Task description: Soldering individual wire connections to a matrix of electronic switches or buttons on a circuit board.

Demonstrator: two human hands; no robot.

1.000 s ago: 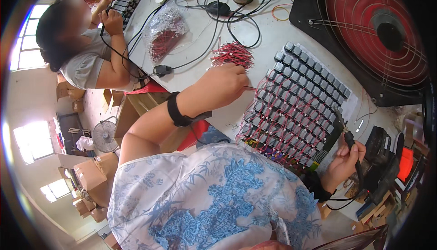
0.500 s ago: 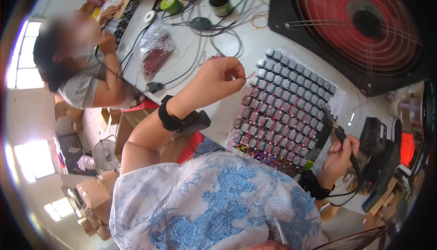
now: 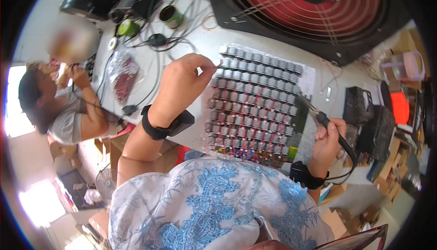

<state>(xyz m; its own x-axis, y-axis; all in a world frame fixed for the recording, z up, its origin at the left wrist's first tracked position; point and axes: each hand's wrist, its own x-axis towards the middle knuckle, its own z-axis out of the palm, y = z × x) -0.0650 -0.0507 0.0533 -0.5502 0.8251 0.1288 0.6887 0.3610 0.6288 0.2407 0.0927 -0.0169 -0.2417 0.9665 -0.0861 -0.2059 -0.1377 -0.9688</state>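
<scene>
My left hand (image 3: 184, 79) is closed in a pinch on thin red wires (image 3: 220, 64) at the upper left corner of a board of parts. That board carries rows of small grey square components (image 3: 255, 86), and many thin red wires run over its nearer rows. In my right hand (image 3: 327, 138) is a soldering iron (image 3: 322, 118) with a black handle, gripped like a pen. Its metal tip points up and left, close to the right edge of the rows. Whether the tip touches a component I cannot tell.
A large black-framed fan (image 3: 291, 4) with a red inside stands at the far side. A plastic bag (image 3: 123, 74) of red wires, a green tin (image 3: 171, 17) and black cables lie at the left. Black boxes (image 3: 375, 127) stand right. A co-worker (image 3: 68, 109) sits at the left.
The view has turned, so the board and fan appear farther left. My left hand still pinches the wires near the board's far left corner; my right hand keeps the iron by its right edge.
</scene>
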